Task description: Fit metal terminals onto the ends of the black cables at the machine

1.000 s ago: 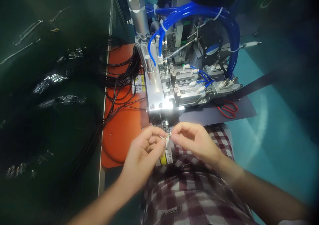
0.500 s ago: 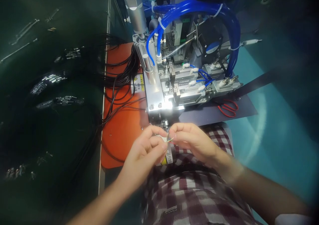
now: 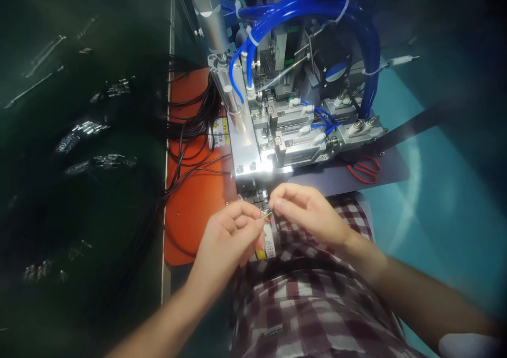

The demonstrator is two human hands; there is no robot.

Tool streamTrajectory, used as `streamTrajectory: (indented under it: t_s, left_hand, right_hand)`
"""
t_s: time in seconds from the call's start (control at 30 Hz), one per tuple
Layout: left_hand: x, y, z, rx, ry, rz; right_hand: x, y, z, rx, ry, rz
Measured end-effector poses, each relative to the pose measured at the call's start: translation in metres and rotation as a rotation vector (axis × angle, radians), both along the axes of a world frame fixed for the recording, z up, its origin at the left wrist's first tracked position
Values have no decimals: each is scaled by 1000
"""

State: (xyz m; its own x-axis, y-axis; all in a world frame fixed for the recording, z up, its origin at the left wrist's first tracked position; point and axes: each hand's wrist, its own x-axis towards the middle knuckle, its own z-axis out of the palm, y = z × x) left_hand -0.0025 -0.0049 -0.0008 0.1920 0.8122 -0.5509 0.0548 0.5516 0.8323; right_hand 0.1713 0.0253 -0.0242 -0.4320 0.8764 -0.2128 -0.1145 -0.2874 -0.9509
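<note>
My left hand (image 3: pixel 232 234) is closed in a pinch on several thin coloured wires (image 3: pixel 266 217); a yellow-green strand and a red one show beyond the fingertips. Close by on the right, my right hand (image 3: pixel 303 210) has thumb and forefinger pressed together at the far tip of the yellow-green strand. How much of the wire lies inside those fingers is hidden. Just beyond both hands is the front of a metal machine (image 3: pixel 247 160), with a small bright metal part (image 3: pixel 265 195) near my right fingertips. A white label (image 3: pixel 270 246) shows beneath the hands.
Black cables (image 3: pixel 194 131) spread over an orange board (image 3: pixel 198 210) on the left. Thick blue air hoses (image 3: pixel 309 7) arch above the machine. Red-handled scissors (image 3: pixel 365 169) lie at the right on a dark mat (image 3: pixel 332 181). Small shiny metal pieces (image 3: pixel 89 127) lie on the dark surface at far left.
My right hand has moved slightly up, and its fingers have shifted to the wire's tip. The red strand now shows apart from the yellow-green one. My left hand keeps its pinch.
</note>
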Motion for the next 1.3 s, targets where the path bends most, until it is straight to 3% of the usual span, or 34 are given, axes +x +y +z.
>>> streamTrajectory:
  t_s: [0.2,0.43,0.63,0.9,1.1,1.3]
  left_hand:
    - [8,5,7,75,56,4]
    - [11,1,3,101,30,51]
    - [8,-4,-4,112,-29,76]
    - [8,-4,0,101,-20,70]
    - [6,0,3,86,19,42]
    - [8,2,2,23,-2,86]
  right_hand:
    - [-4,-5,10,-78,-146,-77]
    - [-8,-8,2,-222,98,-100]
    - [-15,-15,-2,-250,125,-181]
    - [-14,-18,4,-128,-48,-212]
    - [-4,-14,5,53,-200,-64]
    - [-7,-18,4,-70,-129,-98]
